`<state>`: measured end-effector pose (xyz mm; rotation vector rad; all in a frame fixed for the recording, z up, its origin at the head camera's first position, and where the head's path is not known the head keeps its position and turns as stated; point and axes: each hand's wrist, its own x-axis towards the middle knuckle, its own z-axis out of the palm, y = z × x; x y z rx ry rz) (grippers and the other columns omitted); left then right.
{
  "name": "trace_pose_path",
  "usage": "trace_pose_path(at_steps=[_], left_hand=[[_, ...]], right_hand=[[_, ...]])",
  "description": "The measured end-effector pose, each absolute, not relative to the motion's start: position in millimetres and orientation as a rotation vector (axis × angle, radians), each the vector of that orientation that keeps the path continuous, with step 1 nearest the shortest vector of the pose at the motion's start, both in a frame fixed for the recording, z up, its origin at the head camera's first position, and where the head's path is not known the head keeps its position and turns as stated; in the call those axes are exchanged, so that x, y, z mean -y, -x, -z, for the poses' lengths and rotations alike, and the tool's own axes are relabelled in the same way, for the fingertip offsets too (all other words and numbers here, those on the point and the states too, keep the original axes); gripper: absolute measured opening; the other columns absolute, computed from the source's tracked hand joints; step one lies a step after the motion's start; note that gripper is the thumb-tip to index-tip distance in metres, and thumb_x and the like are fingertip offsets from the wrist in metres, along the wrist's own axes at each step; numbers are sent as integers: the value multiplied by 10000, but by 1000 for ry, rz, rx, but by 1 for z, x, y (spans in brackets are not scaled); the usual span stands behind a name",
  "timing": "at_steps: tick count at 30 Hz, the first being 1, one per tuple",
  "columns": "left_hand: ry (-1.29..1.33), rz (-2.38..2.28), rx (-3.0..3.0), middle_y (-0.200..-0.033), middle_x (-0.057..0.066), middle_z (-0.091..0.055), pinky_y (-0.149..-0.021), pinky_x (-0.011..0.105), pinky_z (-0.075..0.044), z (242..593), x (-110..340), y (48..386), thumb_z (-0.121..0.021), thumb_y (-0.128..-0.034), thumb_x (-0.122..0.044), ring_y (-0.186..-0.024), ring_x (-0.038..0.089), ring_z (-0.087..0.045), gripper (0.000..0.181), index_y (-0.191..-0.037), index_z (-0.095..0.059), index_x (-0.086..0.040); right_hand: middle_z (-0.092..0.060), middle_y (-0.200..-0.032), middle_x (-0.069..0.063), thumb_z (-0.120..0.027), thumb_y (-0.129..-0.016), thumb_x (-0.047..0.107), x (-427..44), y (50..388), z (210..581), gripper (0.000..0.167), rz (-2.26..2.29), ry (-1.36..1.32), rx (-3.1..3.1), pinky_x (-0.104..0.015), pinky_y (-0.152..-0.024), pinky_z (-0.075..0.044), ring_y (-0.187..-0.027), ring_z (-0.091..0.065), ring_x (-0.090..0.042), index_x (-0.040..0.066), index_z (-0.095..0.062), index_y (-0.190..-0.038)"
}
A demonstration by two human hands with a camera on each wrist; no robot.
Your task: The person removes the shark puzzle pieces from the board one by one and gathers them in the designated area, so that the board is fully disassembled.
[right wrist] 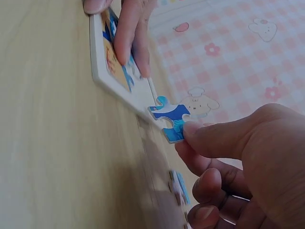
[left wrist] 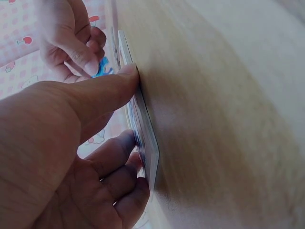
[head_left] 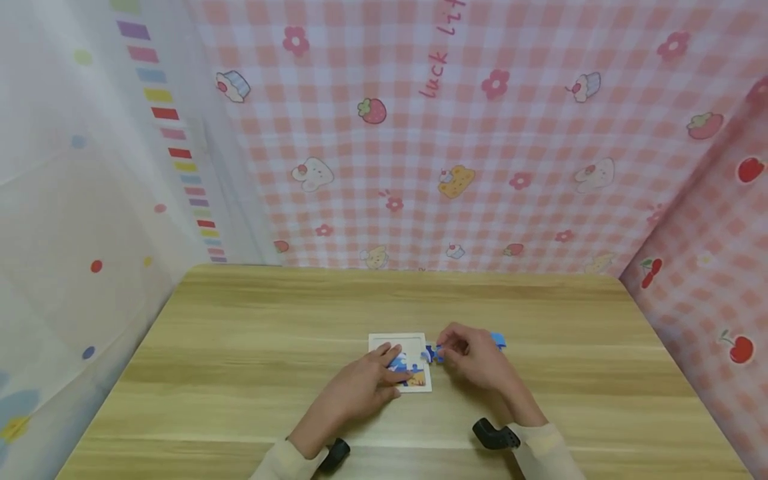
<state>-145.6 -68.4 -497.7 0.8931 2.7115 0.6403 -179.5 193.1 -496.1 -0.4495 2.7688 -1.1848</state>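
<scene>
A small white-framed jigsaw puzzle board (head_left: pixel 399 335) lies on the table with part of its picture filled in blue, white and orange. My left hand (head_left: pixel 363 385) presses on it with fingers spread over the pieces; the thumb (left wrist: pixel 107 88) touches the board's edge. Right of the board, my right hand (head_left: pixel 477 357) pinches a blue and white jigsaw piece (right wrist: pixel 169 114) between thumb and index finger. That piece is tilted above the board's near corner in the right wrist view. Whether it touches the frame, I cannot tell.
More blue jigsaw pieces (head_left: pixel 499 340) lie on the table beyond the right hand, partly hidden by it. The wooden table (head_left: pixel 270 333) meets a pink checked cloth (head_left: pixel 420 213) at its back edge. Black wrist devices (head_left: pixel 495 435) sit at both wrists.
</scene>
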Motion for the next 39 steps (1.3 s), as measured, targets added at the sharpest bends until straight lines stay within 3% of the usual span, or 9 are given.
trace_pose_path(at_steps=[27, 39], left_hand=[[-879, -612, -2705, -1638, 66, -394, -1232, 506, -361, 495, 69, 145, -656, -1007, -290, -1554, 300, -325, 379, -1386, -652, -300], [-873, -592, -2713, -1641, 62, -393, -1234, 500, -360, 496, 69, 145, -649, -1011, -299, -1557, 292, -321, 379, -1390, -646, -308]], right_hand=[[-696, -831, 8, -753, -922, 101, -273, 162, 497, 93, 1282, 337, -2878, -222, -548, -514, -684, -582, -47, 133, -701, -991], [-630, -787, 51, -736, -934, 86, -298, 156, 504, 71, 1047, 304, -3011, -200, -599, -444, -688, -511, -24, 142, -699, -959]])
